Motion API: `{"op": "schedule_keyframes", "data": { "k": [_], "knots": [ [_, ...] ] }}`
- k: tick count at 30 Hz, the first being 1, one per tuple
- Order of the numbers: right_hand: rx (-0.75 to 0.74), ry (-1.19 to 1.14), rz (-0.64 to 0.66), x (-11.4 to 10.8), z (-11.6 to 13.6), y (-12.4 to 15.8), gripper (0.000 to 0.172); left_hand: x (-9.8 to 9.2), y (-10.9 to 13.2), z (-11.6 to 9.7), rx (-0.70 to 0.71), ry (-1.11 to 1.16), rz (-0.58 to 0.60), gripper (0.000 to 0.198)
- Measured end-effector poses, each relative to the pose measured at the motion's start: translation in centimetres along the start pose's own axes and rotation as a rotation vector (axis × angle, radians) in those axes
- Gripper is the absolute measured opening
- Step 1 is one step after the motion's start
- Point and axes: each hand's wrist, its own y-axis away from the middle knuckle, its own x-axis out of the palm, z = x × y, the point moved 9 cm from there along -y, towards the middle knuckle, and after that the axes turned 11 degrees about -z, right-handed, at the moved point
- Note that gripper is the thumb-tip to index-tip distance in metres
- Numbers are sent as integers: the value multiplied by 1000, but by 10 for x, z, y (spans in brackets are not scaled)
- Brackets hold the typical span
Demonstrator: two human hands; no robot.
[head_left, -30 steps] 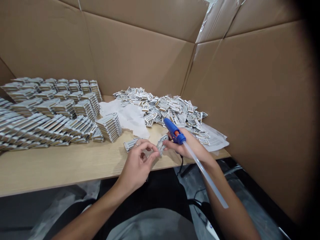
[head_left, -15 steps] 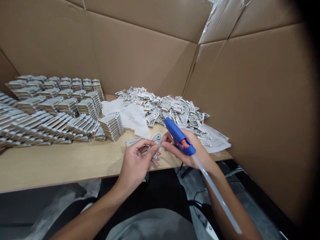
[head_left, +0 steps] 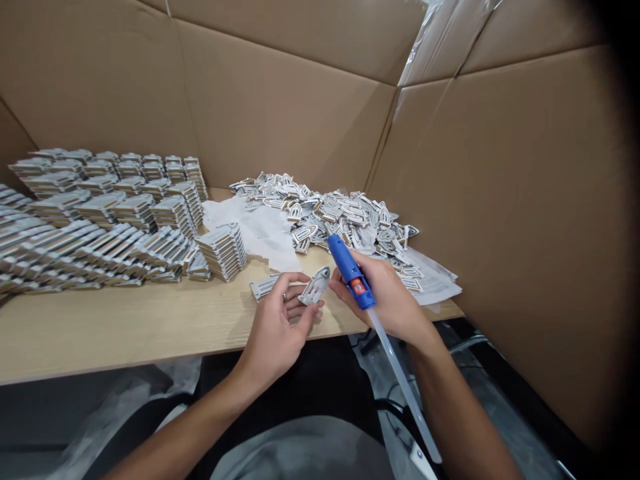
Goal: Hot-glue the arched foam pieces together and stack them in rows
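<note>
My right hand (head_left: 387,297) is wrapped round a blue glue gun (head_left: 350,271) whose clear glue stick (head_left: 400,380) runs back along my forearm. The gun's nose points up and away toward the loose pile. My left hand (head_left: 277,327) holds a small grey-and-white shield-shaped piece (head_left: 314,287) between thumb and fingers, just left of my right hand, above the front edge of the wooden table (head_left: 125,327). A second flat grey piece (head_left: 264,285) lies on the table beside my left fingers.
Several neat stacks of the same pieces (head_left: 100,220) fill the table's left side. A loose pile of pieces (head_left: 340,217) lies on white paper (head_left: 260,230) at the back right. Cardboard walls (head_left: 500,200) enclose the table behind and to the right.
The glue gun tilted down and then back up. My left hand turned the small piece over and now shows its flat face upward; both hands stayed at the table's front edge.
</note>
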Motion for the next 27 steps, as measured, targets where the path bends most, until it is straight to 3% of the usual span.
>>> {"op": "schedule_keyframes", "data": {
  "k": [12,17,20,23,27],
  "knots": [
    [-7,12,30,9,-4,2,13,-2,1,0,38,-33,-22,28],
    [-27,26,29,18,0,5,21,-6,0,8,-36,0,-63,37],
    [-84,83,-92,13,4,3,24,-9,0,8,-73,36,-98,38],
    [-42,140,-210,5,-1,2,28,-10,0,0,-78,61,-132,34],
    [53,76,-165,8,-7,3,28,-7,1,-11,-71,65,-122,28]
  ]
}}
